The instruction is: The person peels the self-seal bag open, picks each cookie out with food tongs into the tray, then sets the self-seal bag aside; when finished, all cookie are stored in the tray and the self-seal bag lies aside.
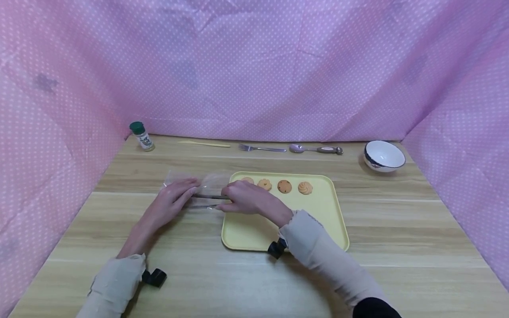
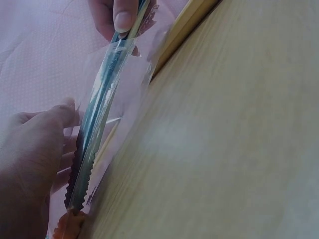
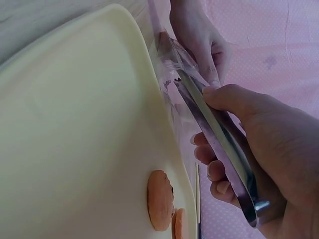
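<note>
My right hand (image 1: 254,201) grips a pair of metal tongs (image 3: 234,154), thumb on one side and fingers curled round the other. The tongs reach into a clear plastic bag (image 1: 212,179) left of the yellow tray (image 1: 286,232). In the left wrist view, a cookie (image 2: 70,226) shows at their toothed tips; whether they clamp it I cannot tell. My left hand (image 1: 171,201) holds the bag by its side, thumb in front and fingers behind the film. Several cookies, one a chocolate-chip cookie (image 1: 284,186), lie in a row along the tray's far side.
Along the table's back lie a yellow knife (image 1: 204,143), a fork (image 1: 262,148) and a spoon (image 1: 298,148) beside a grey-handled utensil (image 1: 328,150). A green-capped seasoning jar (image 1: 142,137) stands back left, a white bowl (image 1: 384,156) back right. Pink dotted cloth (image 1: 254,66) surrounds the table.
</note>
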{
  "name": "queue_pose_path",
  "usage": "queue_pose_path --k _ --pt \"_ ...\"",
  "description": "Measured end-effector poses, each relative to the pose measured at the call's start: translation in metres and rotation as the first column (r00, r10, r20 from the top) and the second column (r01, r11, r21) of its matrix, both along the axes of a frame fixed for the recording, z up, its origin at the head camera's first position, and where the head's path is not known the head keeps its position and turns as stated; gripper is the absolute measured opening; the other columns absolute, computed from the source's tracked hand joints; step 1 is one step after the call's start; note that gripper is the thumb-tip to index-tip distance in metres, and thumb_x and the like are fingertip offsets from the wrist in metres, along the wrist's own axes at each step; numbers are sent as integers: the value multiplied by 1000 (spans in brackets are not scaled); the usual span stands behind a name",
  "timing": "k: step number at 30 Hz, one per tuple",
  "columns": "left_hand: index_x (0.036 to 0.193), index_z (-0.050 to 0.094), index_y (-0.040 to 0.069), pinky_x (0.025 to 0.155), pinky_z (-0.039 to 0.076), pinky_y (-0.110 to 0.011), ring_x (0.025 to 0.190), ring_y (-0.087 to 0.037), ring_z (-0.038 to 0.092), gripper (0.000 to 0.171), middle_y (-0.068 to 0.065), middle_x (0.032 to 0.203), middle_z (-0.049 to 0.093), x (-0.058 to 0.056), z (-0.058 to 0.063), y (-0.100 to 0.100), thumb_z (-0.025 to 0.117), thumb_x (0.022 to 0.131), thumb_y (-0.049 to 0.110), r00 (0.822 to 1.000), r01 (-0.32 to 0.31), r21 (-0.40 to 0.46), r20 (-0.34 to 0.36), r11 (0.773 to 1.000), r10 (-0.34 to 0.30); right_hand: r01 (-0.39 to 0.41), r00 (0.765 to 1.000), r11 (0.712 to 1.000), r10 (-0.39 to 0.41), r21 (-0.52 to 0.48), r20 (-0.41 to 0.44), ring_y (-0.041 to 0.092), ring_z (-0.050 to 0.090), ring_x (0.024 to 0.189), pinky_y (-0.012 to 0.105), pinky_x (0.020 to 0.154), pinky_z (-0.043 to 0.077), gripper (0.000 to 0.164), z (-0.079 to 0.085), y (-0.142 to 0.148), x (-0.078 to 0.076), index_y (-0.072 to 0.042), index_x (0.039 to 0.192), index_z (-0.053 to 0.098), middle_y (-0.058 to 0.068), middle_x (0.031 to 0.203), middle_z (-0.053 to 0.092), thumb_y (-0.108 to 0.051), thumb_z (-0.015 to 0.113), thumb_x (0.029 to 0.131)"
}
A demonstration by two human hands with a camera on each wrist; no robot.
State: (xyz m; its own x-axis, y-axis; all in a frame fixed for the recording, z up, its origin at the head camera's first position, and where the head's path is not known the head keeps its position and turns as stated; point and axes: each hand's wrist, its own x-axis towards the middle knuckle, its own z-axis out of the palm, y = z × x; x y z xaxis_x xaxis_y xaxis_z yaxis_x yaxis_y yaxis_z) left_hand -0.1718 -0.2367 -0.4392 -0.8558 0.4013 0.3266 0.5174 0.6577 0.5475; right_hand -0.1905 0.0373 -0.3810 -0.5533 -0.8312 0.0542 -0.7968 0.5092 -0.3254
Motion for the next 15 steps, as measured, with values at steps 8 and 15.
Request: queue_pose_path --k 8,15 --pt "136 68 5 114 36 -63 137 -40 50 32 -18 144 60 1 0 1 54 110 17 1000 -8 7 10 1000 8 1 998 1000 0 -9 62 4 37 57 21 51 29 34 -2 0 -1 -14 75 55 -7 65 41 -30 69 102" --pt "136 68 5 114 36 -63 137 -41 50 32 -18 143 60 2 -1 0 54 110 18 1000 -13 1 6 1000 13 -20 996 1000 21 -17 85 5 40 59 20 52 32 34 -4 -3 -2 -14 76 54 -6 68 44 -29 69 102"
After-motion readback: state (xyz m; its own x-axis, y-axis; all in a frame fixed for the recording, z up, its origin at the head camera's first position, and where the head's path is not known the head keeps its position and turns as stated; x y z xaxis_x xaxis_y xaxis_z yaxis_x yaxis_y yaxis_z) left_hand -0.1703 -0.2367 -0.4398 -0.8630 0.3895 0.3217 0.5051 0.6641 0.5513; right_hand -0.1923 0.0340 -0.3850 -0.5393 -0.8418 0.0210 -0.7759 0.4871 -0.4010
